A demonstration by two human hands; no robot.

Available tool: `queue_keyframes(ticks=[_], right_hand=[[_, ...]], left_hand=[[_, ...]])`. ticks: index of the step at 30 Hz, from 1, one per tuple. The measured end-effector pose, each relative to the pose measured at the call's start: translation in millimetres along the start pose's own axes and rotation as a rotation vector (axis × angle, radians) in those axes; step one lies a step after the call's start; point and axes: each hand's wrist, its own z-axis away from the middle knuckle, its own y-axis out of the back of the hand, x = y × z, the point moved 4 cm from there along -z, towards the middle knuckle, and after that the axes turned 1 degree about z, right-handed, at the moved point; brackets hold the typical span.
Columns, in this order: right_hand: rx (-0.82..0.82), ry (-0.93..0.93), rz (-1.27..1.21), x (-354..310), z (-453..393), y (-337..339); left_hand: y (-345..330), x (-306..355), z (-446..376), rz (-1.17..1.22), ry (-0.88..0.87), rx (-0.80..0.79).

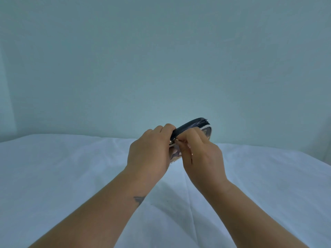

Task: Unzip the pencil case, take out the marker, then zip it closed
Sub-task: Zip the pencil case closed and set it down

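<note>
A dark pencil case (194, 123) with a black zipper strip along its top is held up above the white surface, its far end pointing up and to the right. My left hand (150, 153) wraps around the near end of the case. My right hand (202, 151) pinches the small metal zipper pull (174, 139) between thumb and fingers at that near end. The zipper looks shut along the visible length. No marker is in sight; most of the case's side is hidden behind my hands.
A white cloth-covered surface (71, 176) spreads below my arms, with soft folds in it. A plain pale blue-green wall (161, 59) rises behind its far edge.
</note>
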Motion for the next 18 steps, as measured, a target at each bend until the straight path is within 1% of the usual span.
queue_keyframes(ticks=[5,15,18], right_hand=[[0.006,-0.039,0.021,6.2,-6.7,4.9],[0.010,-0.062,0.018,25.7,-13.0,13.7],[0.004,-0.095,-0.004,31.2,-14.2,16.3]], left_hand=[[2.6,4.1,-0.9,0.009,-0.010,0.021],[6.7,5.4,-1.5,-0.008,-0.009,-0.018],[9.0,3.6,-2.6,-0.018,-0.012,-0.027]])
